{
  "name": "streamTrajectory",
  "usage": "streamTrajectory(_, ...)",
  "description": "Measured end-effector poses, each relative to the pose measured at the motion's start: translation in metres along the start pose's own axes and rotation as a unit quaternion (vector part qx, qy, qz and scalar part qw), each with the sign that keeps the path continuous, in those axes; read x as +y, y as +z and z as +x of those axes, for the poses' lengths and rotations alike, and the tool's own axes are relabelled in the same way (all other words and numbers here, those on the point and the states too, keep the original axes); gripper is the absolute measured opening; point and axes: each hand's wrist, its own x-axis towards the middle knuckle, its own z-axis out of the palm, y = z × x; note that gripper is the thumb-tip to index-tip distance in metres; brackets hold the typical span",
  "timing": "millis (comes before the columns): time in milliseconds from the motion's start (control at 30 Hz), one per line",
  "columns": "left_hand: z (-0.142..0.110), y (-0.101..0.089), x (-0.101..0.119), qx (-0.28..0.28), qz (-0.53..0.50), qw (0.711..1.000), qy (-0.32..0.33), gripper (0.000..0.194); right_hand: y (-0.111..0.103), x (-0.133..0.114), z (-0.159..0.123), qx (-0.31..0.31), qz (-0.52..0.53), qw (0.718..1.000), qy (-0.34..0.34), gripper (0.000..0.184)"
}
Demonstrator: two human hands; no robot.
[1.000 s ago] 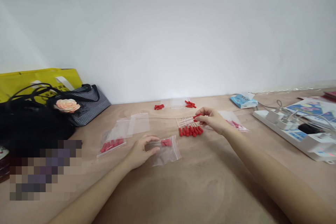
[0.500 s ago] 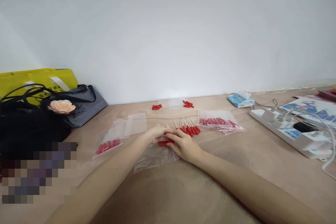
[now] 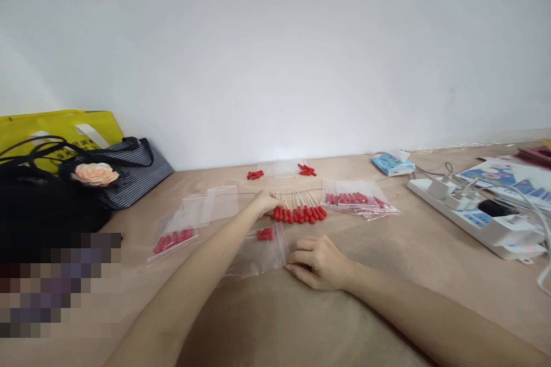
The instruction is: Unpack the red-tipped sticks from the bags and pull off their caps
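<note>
My left hand [image 3: 267, 203] reaches to the left end of a fanned row of thin pale tubes with red bulb ends [image 3: 306, 214], which look like droppers. Its fingers are closed around the leftmost dropper, partly hiding it. Below the row lies a clear zip bag [image 3: 258, 258], flat on the table. A small cluster of red-bulbed droppers [image 3: 266, 234] sits at its upper part; I cannot tell whether inside or on top. My right hand [image 3: 321, 264] rests on the table with curled fingers, thumb and fingertips meeting at the bag's right edge.
Filled zip bags [image 3: 357, 199] lie right of the row, another [image 3: 174, 239] on the left. Loose red bulbs [image 3: 255, 175] and more bags are near the wall. A tissue pack [image 3: 392, 164], power strip [image 3: 469, 215] with chargers, striped bag [image 3: 146, 178] and yellow bag [image 3: 103, 120] stand around.
My hands, together over the zip bag before, have parted. My left hand has moved up to the row, which now has more droppers at its left; my right has come down toward me.
</note>
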Motion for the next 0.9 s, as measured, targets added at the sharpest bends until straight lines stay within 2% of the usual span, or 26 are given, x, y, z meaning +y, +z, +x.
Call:
streamTrajectory(167, 0.004, -0.005, -0.002, 0.049, 0.051, 0.997, 0.02, 0.02, -0.001, 0.0, 0.002, -0.008, -0.002, 1.0, 0.001, 0.021)
streamTrajectory(400, -0.004, -0.017, -0.012, 0.035, 0.085, 0.995, 0.026, 0.022, 0.001, 0.002, 0.003, 0.004, -0.007, 1.0, -0.013, 0.018)
streamTrajectory(567, -0.014, -0.011, -0.01, 0.03, 0.053, 0.998, 0.034, 0.024, 0.004, 0.005, 0.004, 0.02, -0.001, 0.999, -0.025, 0.016)
streamTrajectory(733, -0.015, -0.005, -0.008, 0.033, 0.048, 0.997, 0.045, 0.016, 0.006, 0.006, 0.004, 0.03, -0.004, 0.999, -0.031, 0.016)
streamTrajectory(900, -0.021, -0.017, -0.014, 0.055, 0.091, 0.99, 0.088, 0.017, 0.004, 0.005, 0.004, 0.027, -0.003, 0.999, -0.021, 0.016)
